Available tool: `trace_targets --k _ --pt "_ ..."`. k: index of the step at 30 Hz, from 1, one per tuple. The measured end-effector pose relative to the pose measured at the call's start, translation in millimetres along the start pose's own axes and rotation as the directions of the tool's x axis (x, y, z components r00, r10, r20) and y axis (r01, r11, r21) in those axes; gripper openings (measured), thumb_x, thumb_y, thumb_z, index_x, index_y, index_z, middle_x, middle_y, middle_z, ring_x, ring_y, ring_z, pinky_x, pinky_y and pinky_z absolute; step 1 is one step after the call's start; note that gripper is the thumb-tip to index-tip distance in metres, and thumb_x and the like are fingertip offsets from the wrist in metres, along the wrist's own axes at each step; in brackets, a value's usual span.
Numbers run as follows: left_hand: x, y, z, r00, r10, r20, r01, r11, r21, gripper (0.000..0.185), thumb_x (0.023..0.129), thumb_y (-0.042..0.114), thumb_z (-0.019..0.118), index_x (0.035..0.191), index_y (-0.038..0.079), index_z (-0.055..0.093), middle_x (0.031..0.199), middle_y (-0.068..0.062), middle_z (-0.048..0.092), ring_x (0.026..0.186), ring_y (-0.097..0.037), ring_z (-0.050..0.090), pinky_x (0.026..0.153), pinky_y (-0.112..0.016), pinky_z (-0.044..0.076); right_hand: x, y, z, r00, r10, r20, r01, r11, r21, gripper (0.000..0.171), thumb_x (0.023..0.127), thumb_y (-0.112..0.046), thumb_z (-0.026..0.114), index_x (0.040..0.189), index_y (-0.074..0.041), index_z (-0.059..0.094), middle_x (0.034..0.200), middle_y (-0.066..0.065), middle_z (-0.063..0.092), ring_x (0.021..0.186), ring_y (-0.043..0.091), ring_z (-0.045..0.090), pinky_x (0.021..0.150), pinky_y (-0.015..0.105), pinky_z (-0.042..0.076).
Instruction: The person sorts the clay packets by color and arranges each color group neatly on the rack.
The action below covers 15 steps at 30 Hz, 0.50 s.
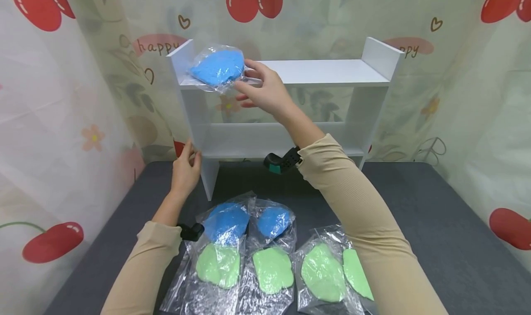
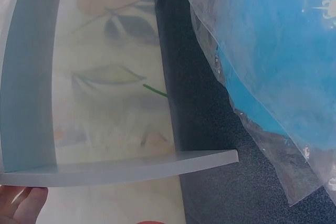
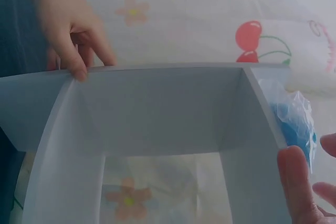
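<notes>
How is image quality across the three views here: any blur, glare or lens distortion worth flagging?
Head view: evenly lit and sharp, with glare on the clear bags on the table and wide-angle stretch at the edges. Left wrist view: the blue bagged item is close and soft, and the white shelf edge bows. Right wrist view: hazy and low in contrast, with the right hand fingertips blurred at the frame edge.

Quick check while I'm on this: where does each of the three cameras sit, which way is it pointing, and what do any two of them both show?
Head: worn on the head, looking forward and down at the white shelf and the bags on the dark table; both forearms, the left hand and the right hand show.
Left wrist: beside the shelf's lower left, facing a shelf board edge and a bagged blue lump; fingertips show.
Right wrist: looks along the shelf frame toward the left hand; right fingertips show.
Shared: head and right wrist both show the blue bag on the top board.
</notes>
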<state>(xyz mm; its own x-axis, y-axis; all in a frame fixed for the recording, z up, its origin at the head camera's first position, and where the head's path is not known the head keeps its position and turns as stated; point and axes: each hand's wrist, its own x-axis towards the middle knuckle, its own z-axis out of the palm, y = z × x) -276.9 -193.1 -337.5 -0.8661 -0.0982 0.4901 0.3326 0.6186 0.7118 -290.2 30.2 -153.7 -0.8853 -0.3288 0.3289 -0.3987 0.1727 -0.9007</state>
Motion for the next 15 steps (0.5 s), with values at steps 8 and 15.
trace_targets --k 8,15 --pt "-0.3 0.4 -0.9 1.0 -0.007 0.001 0.007 1.0 -0.011 0.055 0.098 0.012 0.044 0.15 0.016 0.023 0.135 -0.025 0.049 0.11 -0.042 0.059 0.085 -0.052 0.051 -20 12 -13 0.996 -0.084 -0.038 0.085 0.996 0.004 0.042 0.091 -0.018 0.059 0.131 -0.012 0.049 0.121 0.009 0.055 0.084 0.019 0.068 0.076 0.032 0.057" --pt "0.1 0.2 -0.3 1.0 -0.004 -0.002 0.004 1.0 -0.012 0.055 0.098 0.012 0.044 0.149 0.017 0.025 0.135 -0.023 0.05 0.109 -0.041 0.06 0.081 -0.052 0.052 -46 23 -24 0.994 -0.097 0.041 0.098 0.995 -0.017 0.037 0.092 -0.017 0.058 0.128 -0.011 0.051 0.12 0.01 0.056 0.083 0.02 0.067 0.076 0.034 0.057"
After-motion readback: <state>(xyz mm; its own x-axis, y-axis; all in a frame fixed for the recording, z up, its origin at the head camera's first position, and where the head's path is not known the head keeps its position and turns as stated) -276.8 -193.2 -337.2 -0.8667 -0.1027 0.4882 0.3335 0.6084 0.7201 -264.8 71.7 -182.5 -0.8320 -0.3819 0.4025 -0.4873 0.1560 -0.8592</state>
